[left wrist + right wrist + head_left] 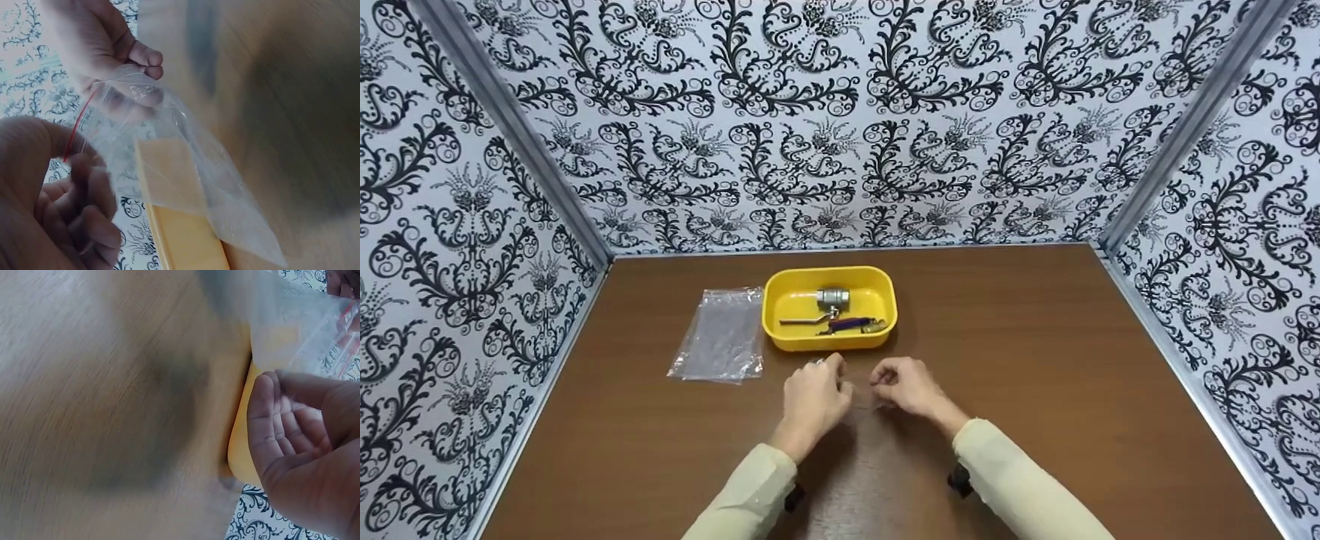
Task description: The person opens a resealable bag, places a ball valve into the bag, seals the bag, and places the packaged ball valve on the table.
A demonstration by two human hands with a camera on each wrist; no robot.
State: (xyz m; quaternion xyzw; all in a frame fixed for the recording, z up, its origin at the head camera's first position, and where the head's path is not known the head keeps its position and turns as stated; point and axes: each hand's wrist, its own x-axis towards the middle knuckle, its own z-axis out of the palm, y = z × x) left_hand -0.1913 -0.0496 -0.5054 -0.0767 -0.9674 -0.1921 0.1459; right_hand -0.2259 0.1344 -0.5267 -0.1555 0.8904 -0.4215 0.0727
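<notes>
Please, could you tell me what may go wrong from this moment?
1. The left hand and right hand hold the thin clear bag with their fingertips, so it could slip.
2. The yellow bin stands just beyond the hands; a knuckle might bump it.
3. The metal valve inside has a long lever, which might tear the bag's plastic if they met.

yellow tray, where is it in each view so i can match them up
Head: tray near the centre, fully in view.
Left wrist: bottom centre, partly behind the held bag.
Right wrist: right of centre, partly behind the right hand.
Shared landmark: patterned wall.
</notes>
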